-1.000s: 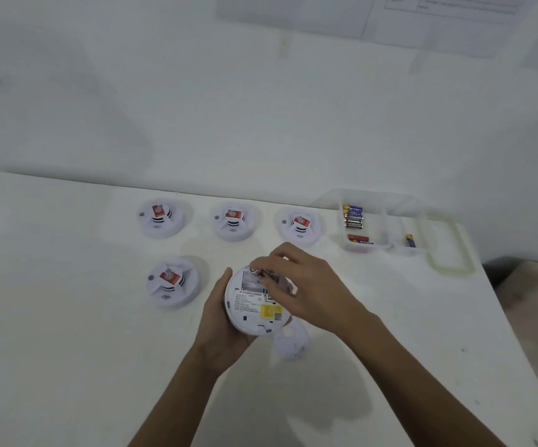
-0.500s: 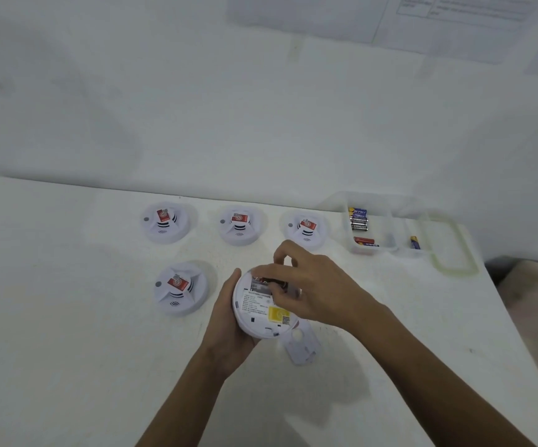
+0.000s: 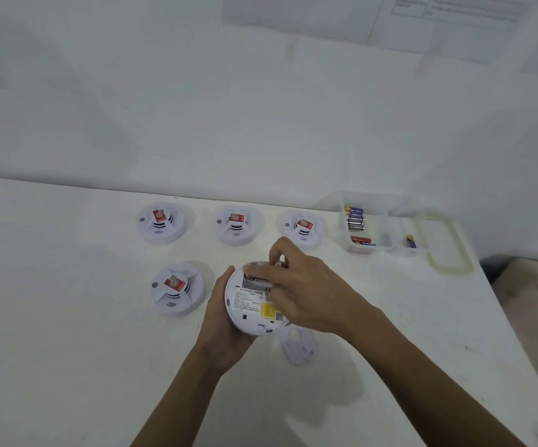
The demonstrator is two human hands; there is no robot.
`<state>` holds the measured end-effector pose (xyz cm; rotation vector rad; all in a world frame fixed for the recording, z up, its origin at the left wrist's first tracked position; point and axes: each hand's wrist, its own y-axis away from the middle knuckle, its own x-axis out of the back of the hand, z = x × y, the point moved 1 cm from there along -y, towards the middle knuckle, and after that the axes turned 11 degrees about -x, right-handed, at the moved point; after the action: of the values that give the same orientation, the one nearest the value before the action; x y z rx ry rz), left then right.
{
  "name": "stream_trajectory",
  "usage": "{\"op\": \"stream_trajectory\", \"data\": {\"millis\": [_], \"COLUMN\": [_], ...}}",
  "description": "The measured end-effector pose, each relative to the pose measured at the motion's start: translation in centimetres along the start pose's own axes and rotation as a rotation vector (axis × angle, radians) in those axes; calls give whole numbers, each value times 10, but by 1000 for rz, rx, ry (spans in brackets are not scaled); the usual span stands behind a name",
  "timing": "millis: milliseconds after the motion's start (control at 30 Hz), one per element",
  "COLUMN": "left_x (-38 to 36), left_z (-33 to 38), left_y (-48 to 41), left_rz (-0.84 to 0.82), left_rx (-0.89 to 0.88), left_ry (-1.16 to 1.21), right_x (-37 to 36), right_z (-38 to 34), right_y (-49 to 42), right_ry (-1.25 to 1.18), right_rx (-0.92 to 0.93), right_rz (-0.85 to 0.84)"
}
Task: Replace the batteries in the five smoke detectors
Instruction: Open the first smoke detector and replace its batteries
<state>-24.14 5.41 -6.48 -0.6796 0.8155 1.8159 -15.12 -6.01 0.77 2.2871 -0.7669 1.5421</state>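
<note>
**White detector held bottom-up, fingers at its battery bay**

On the white table (image 3: pixel 67 317) we see, at the left, two smoke detectors lying face up, each with a red sticker on top: the far-left detector (image 3: pixel 161 222) near the wall and the front-left detector (image 3: pixel 177 288) closer to us. To the right of them, in the back row, stand the middle detector (image 3: pixel 237 224) and the third detector (image 3: pixel 303 228), apart from each other.

In the centre the left hand (image 3: pixel 221 321) grips the fifth detector (image 3: pixel 251 304) from its left edge, with the fingers curled round the rim. This detector is turned bottom-up and its label side faces us. The right hand (image 3: pixel 306 291) lies over its open battery bay with bent fingers, and the fingertips are at the battery (image 3: pixel 259 280) inside. We cannot tell if they pinch it or only press on it.

The cover plate (image 3: pixel 300 346) lies flat on the table just below the held detector. Farther right, a clear container (image 3: pixel 384 221) holds several batteries (image 3: pixel 354 217), and a single battery (image 3: pixel 411 241) lies in its next compartment. A green-rimmed lid (image 3: pixel 451 269) lies beside it.
</note>
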Motion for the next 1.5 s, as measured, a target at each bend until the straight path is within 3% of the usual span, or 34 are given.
{"op": "stream_trajectory", "data": {"millis": [100, 233, 333, 467, 633, 1000, 1133, 1267, 1367, 1433, 1500], "left_x": [-4, 0, 0, -2, -2, 0, 6, 11, 8, 36, 47], "left_z": [2, 1, 2, 4, 1, 0, -5, -7, -6, -14, -14], "left_y": [3, 5, 5, 3, 2, -1, -7, -7, -9, 1, 2], "left_rz": [14, 39, -30, -70, -42, -91, -54, -186, -186, -91, -106], "left_rx": [-24, -13, -16, -50, -62, -101, -88, -157, -123, -316, -364], "left_ry": [24, 66, 89, 89, 86, 38, 30, 24, 69, 83, 90], "right_x": [2, 5, 0, -18, -33, -54, -60, -64, -67, -70, -72], "right_z": [-6, -14, -18, -19, -24, -23, -26, -27, -26, -25, -24], "right_y": [3, 5, 9, 16, 24, 28, 29, 32, 31, 30, 28], "right_ry": [-96, -445, -571, -558, -552, -560, -490, -385, -342, -332, -300], "right_rx": [-84, -257, -299, -313, -462, -596, -560, -491, -410, -390, -362], "right_rz": [86, 160, 256, 427, 446, 705, 720, 791, 836, 856, 886]}}
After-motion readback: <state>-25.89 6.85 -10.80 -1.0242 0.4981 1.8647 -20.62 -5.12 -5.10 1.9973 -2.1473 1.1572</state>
